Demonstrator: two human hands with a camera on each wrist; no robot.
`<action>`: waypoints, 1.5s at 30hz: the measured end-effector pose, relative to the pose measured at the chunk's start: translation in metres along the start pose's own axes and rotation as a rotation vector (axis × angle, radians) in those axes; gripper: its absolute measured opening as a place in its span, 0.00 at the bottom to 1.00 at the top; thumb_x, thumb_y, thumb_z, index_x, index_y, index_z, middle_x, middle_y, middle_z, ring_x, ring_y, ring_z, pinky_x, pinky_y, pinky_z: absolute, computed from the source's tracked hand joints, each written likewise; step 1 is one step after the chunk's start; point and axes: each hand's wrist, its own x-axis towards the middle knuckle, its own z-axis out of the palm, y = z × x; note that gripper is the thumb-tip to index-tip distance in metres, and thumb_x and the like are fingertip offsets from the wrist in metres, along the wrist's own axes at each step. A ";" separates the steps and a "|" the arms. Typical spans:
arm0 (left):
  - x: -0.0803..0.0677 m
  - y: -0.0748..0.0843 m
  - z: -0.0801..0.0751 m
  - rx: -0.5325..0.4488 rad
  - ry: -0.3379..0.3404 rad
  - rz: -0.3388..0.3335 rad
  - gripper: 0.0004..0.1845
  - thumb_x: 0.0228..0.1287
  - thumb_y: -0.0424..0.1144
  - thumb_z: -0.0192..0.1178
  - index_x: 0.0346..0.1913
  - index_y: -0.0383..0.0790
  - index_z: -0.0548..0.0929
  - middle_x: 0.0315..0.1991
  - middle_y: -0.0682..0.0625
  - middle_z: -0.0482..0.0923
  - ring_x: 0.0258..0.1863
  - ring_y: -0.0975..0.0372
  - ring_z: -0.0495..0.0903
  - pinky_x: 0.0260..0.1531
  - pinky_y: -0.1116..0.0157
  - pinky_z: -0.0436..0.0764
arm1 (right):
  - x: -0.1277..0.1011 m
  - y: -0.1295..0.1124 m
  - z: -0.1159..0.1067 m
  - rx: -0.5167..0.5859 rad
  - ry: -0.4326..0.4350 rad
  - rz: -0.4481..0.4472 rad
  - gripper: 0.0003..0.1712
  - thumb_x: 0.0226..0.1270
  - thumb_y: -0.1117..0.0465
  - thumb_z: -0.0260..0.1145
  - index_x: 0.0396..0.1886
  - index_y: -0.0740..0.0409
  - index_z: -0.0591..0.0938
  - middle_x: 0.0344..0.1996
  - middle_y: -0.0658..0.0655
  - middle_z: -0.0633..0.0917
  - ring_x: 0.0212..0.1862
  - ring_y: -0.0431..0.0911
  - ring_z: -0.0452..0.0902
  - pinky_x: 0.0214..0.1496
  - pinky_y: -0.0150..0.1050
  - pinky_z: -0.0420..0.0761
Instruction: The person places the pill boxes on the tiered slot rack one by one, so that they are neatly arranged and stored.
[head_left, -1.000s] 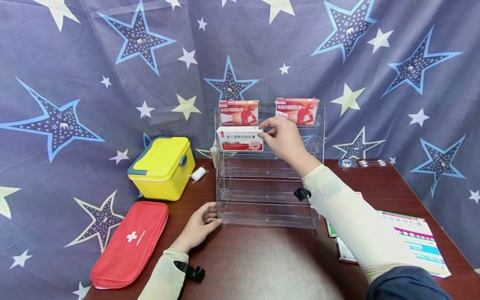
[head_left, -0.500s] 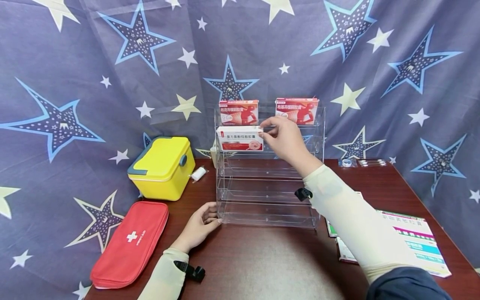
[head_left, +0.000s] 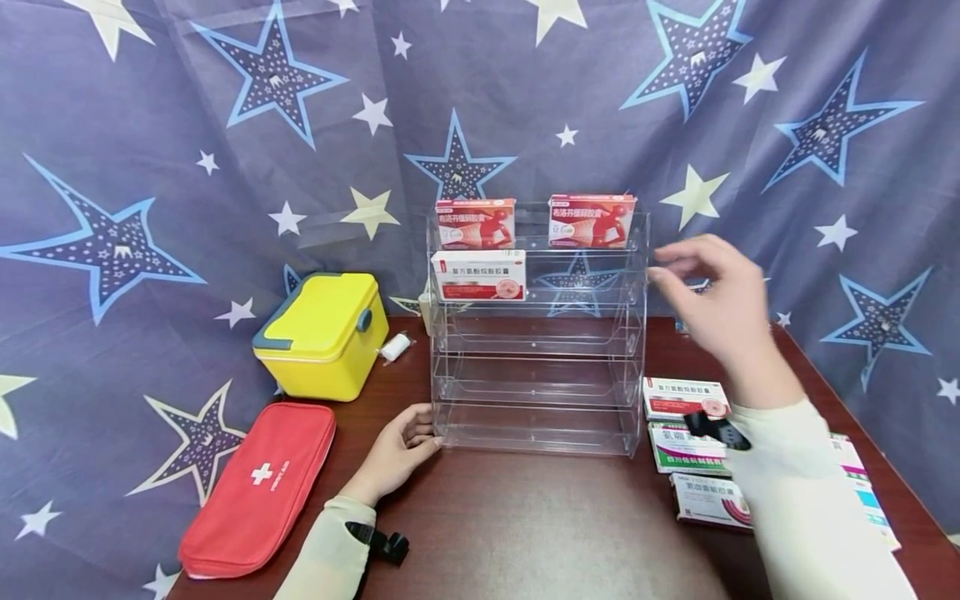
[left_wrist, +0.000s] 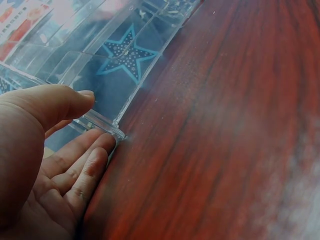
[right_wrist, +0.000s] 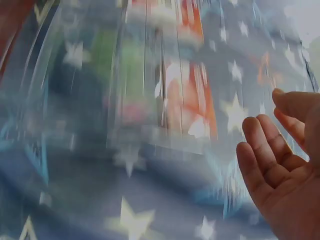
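Note:
A clear tiered acrylic display rack (head_left: 534,436) stands on the table. My left hand (head_left: 397,454) holds its lower left corner, thumb over the front and fingers at the side, as the left wrist view shows. On the second tier a white and red medicine box (head_left: 480,277) stands upright at the left end. Above it, one red medicine box (head_left: 476,225) is at the left of the top tier and another red medicine box (head_left: 591,222) at the right. My right hand (head_left: 716,304) hovers beside the rack's right edge, fingers loosely bent, holding nothing.
Right of the rack lie a white and red box (head_left: 678,396), a green and white box (head_left: 678,450), a white box (head_left: 708,500) and more cartons partly behind my sleeve. At the left are a yellow case (head_left: 322,333) and a red first aid pouch (head_left: 258,492).
My right hand has let go of the white and red box on the second tier and moved right, past the rack's edge. The left hand stays at the rack's corner.

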 end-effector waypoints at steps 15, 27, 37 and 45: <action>-0.002 0.001 0.000 0.008 0.014 -0.015 0.27 0.66 0.29 0.72 0.66 0.31 0.76 0.53 0.35 0.83 0.53 0.45 0.83 0.55 0.65 0.83 | -0.072 0.124 -0.071 -0.239 -0.389 0.444 0.31 0.70 0.47 0.75 0.64 0.60 0.81 0.54 0.67 0.85 0.52 0.49 0.84 0.41 0.18 0.73; -0.001 0.001 0.000 0.008 0.019 -0.022 0.27 0.66 0.29 0.72 0.66 0.32 0.76 0.53 0.35 0.83 0.53 0.44 0.83 0.55 0.64 0.83 | -0.098 0.178 -0.067 -0.211 -0.749 0.513 0.42 0.66 0.55 0.78 0.71 0.74 0.71 0.65 0.79 0.75 0.62 0.74 0.74 0.61 0.69 0.77; -0.002 0.004 0.000 0.036 0.009 -0.020 0.28 0.67 0.30 0.71 0.67 0.32 0.75 0.54 0.35 0.83 0.53 0.44 0.83 0.55 0.63 0.83 | -0.112 0.193 -0.065 -0.192 -0.853 0.570 0.47 0.60 0.54 0.82 0.70 0.76 0.72 0.63 0.79 0.77 0.61 0.73 0.76 0.58 0.64 0.82; -0.001 0.003 0.000 0.028 0.003 -0.007 0.27 0.67 0.29 0.71 0.67 0.32 0.75 0.54 0.35 0.83 0.52 0.45 0.83 0.54 0.65 0.83 | -0.115 0.195 -0.066 -0.173 -0.900 0.615 0.47 0.58 0.57 0.83 0.68 0.80 0.71 0.59 0.80 0.79 0.59 0.72 0.77 0.55 0.61 0.84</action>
